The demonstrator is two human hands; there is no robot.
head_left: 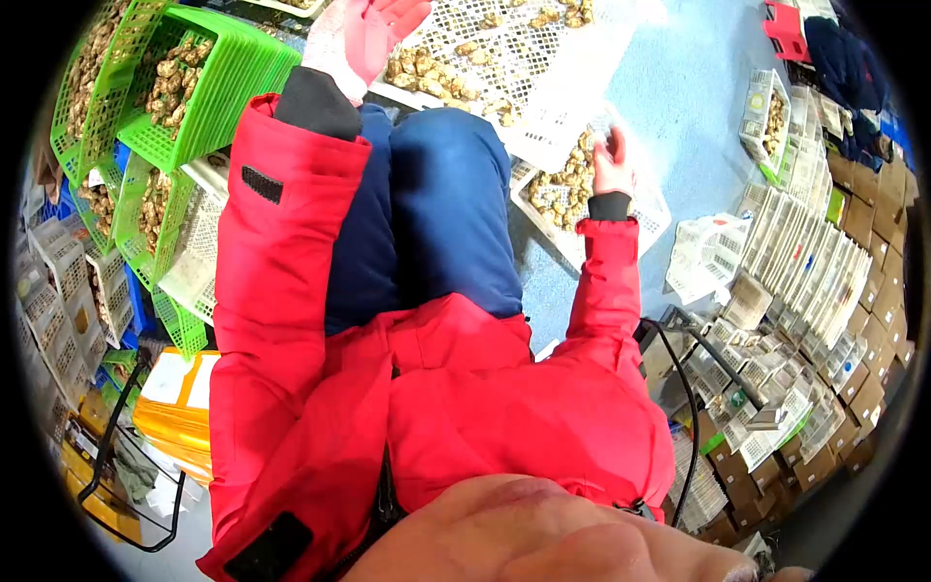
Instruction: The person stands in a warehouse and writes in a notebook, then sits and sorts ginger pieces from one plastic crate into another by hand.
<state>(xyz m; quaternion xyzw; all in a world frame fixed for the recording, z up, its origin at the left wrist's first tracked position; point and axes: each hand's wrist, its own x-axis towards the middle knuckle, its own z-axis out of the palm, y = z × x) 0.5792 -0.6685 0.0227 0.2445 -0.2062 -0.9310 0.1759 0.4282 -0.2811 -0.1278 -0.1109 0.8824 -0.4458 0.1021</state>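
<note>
My left hand (373,37), in a pale pinkish glove, is palm up with its fingers apart beside a large white perforated crate (441,34). It holds nothing. Brown knobbly pieces (427,76), perhaps mushrooms or tubers, are spread in that crate. Over to the right, my right hand (613,167) is above a smaller white crate (652,215) with a heap of similar brown pieces (562,194). Its fingers are curled near something pale and see-through (603,121); what they grip is not clear.
Green crates (218,92) of brown pieces are stacked at left, above grey crates (58,262) and a yellow-wrapped box (175,417). Stacked white crates (800,257) and cardboard boxes (878,281) line the right. A white bag (708,254) lies on the blue floor (693,107).
</note>
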